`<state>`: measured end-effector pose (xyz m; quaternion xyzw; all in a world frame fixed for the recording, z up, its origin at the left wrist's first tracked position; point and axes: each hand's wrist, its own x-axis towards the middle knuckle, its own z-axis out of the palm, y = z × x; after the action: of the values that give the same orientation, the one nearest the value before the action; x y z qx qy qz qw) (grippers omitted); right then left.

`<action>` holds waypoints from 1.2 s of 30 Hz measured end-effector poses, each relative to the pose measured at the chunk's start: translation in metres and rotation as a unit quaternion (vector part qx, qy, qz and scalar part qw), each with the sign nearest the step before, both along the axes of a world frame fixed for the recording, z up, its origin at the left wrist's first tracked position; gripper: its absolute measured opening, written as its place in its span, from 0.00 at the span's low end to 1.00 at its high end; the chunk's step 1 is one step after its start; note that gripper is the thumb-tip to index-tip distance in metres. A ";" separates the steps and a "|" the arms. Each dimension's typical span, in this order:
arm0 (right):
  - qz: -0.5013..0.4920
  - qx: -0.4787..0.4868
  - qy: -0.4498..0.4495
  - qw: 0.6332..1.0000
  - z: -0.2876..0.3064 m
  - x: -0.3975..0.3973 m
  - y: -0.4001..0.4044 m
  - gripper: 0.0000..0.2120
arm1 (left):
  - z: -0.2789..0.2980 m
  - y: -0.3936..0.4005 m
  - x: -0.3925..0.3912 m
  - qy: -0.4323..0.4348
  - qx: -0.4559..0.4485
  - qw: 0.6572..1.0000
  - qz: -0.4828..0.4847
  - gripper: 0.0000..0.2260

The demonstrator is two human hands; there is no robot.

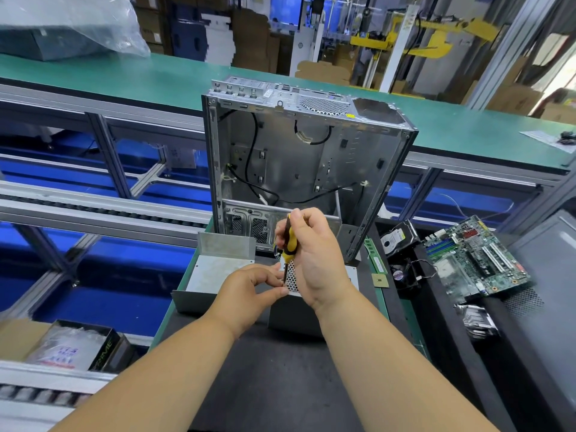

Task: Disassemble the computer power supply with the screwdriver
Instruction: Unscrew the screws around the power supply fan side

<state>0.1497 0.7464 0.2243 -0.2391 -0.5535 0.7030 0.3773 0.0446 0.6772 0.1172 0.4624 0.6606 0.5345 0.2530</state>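
Observation:
The grey metal power supply (294,313) stands on the dark mat in front of me, its perforated vent face turned up. My right hand (314,260) grips a yellow and black screwdriver (291,241) upright, tip down on the vent's left edge. My left hand (252,291) pinches the power supply's edge right beside the screwdriver tip. A separate grey metal cover (215,272), bent into a U shape, lies just left of the power supply. My hands hide much of the unit's top.
An empty computer case (299,157) stands upright behind the power supply. To the right lie a green motherboard (477,257), a hard drive (397,240), a small fan (402,274), a memory stick (375,255) and a heatsink (477,321). A conveyor runs at the left.

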 end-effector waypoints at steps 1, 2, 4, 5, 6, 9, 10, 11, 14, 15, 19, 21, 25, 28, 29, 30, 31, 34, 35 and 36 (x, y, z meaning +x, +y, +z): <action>0.005 -0.004 0.004 1.000 0.001 0.002 0.001 0.09 | 0.000 0.000 0.000 0.001 -0.001 1.000 0.000 0.06; 0.010 -0.005 0.005 1.000 0.002 0.004 0.002 0.09 | 0.000 0.000 0.000 0.002 -0.004 1.000 -0.001 0.06; 0.016 -0.005 0.004 1.000 0.003 0.007 0.003 0.09 | 0.000 0.000 -0.001 0.002 -0.008 1.000 -0.001 0.06; 0.019 -0.003 0.003 1.000 0.003 0.008 0.003 0.09 | -0.001 0.000 -0.001 0.001 -0.010 1.000 -0.001 0.05; 0.021 0.003 -0.002 1.000 0.003 0.009 0.003 0.10 | -0.001 0.000 -0.001 0.000 -0.012 1.000 0.000 0.05; 0.012 0.023 -0.021 0.999 0.003 0.008 0.000 0.13 | 0.000 0.000 0.000 -0.001 -0.016 1.000 0.003 0.04; 0.011 0.017 -0.019 1.000 0.004 0.007 -0.001 0.13 | 0.001 0.000 0.000 0.000 -0.015 1.000 0.004 0.05; 0.009 0.010 -0.015 1.000 0.004 0.005 -0.001 0.13 | 0.001 0.000 0.000 0.000 -0.012 1.000 0.006 0.05; 0.010 -0.013 -0.007 1.000 0.004 -0.002 -0.001 0.15 | 0.000 0.000 0.000 0.003 -0.010 1.000 0.005 0.05; 0.015 -0.019 -0.010 1.000 0.004 -0.004 -0.001 0.16 | 0.000 0.000 0.000 0.003 -0.010 1.000 0.004 0.04; 0.004 0.020 -0.034 0.999 0.003 -0.005 0.000 0.10 | 0.000 0.000 0.000 -0.003 0.002 1.000 -0.001 0.07; -0.003 0.024 -0.034 0.999 0.004 -0.004 0.001 0.09 | 0.000 0.000 0.000 0.002 0.003 1.000 -0.001 0.08; -0.015 0.027 -0.049 0.998 0.008 0.000 0.003 0.10 | 0.000 0.000 -0.001 0.006 -0.004 1.000 0.001 0.07; -0.031 0.038 -0.066 0.997 0.011 0.003 0.003 0.10 | 0.000 0.000 0.000 0.008 -0.009 1.000 0.002 0.05; -0.031 0.039 -0.068 0.996 0.012 0.003 0.003 0.10 | 0.000 0.000 0.000 0.009 -0.009 1.000 0.003 0.04; -0.029 0.039 -0.069 0.996 0.012 0.004 0.003 0.10 | 0.000 0.000 0.000 0.010 -0.009 1.000 0.005 0.04; -0.023 0.039 -0.068 0.997 0.012 0.005 0.003 0.11 | -0.001 0.000 0.000 0.009 -0.009 1.000 0.006 0.04; -0.003 0.033 -0.039 0.999 0.010 0.004 0.002 0.13 | -0.001 0.000 0.001 -0.001 -0.010 1.000 0.006 0.04; 0.005 0.024 -0.019 1.000 0.008 0.004 0.001 0.13 | -0.001 0.000 0.001 -0.005 -0.010 1.000 0.006 0.04; 0.015 0.015 -0.001 1.000 0.006 0.004 0.000 0.13 | -0.001 0.000 0.001 -0.007 -0.010 1.000 0.006 0.04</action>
<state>0.1533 0.7467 0.2302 -0.2258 -0.5678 0.7000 0.3696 0.0454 0.6771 0.1165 0.4517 0.6670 0.5327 0.2594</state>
